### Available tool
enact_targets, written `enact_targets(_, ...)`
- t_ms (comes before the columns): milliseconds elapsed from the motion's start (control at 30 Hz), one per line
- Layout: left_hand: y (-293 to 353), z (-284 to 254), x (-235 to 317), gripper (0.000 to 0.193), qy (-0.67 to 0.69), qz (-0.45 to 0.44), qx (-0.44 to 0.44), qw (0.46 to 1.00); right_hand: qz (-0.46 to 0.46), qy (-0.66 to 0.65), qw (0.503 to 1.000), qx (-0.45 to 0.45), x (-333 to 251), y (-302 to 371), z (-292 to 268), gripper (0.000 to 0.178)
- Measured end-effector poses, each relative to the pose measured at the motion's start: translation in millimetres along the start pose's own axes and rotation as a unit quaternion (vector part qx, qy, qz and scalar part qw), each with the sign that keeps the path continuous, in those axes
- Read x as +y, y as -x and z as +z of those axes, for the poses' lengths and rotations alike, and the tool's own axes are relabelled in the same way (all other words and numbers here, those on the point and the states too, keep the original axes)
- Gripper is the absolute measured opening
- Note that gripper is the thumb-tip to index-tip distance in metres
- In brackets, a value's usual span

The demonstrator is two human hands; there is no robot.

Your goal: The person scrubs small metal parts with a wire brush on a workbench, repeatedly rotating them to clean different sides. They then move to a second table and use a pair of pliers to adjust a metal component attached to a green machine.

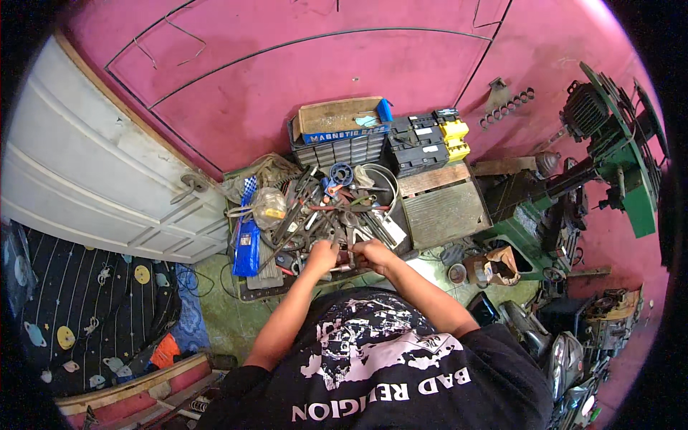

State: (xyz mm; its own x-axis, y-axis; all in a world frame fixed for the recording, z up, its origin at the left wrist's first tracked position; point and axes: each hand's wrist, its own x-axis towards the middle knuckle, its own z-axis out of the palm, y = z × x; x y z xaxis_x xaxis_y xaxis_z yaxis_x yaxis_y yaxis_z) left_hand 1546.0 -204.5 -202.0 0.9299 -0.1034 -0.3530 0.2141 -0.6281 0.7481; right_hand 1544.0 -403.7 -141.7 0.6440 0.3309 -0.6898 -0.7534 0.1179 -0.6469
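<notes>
Both my hands are over the near edge of a workbench heaped with hand tools (337,204). My left hand (322,256) is closed, its fingers curled among metal tools. A short gap to its right, my right hand (373,256) is closed too, with its fingers turned inward. What either hand grips is too small and dark to make out. A reddish metal piece (343,256) shows between the two hands. Left of them are a blue packet (246,248) and a clear plastic bag (269,208). A white flat strip (394,231) lies just beyond my right hand.
Behind the tool pile stands a drawer cabinet (340,152) with an open cardboard box (337,115) on it. Black and yellow cases (423,143) are stacked beside it. A grooved metal plate (444,213) lies at the right. Farther right stands a green drill press (623,172); a white door (107,158) is at left.
</notes>
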Motion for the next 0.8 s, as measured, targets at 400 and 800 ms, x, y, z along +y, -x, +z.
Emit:
enact_targets(400,64.7,-70.3,40.4,0.041,0.035,-0.043,-0.021,0.998,0.092,-0.064,0.979,-0.168,-26.7,11.9,-19.3,0.013)
enact_targets(800,94.8,-34.9,83.0,0.023,0.11,0.025,-0.094,0.989,-0.004,0.121,0.973,-0.198,-43.8,51.0,-87.8,0.018)
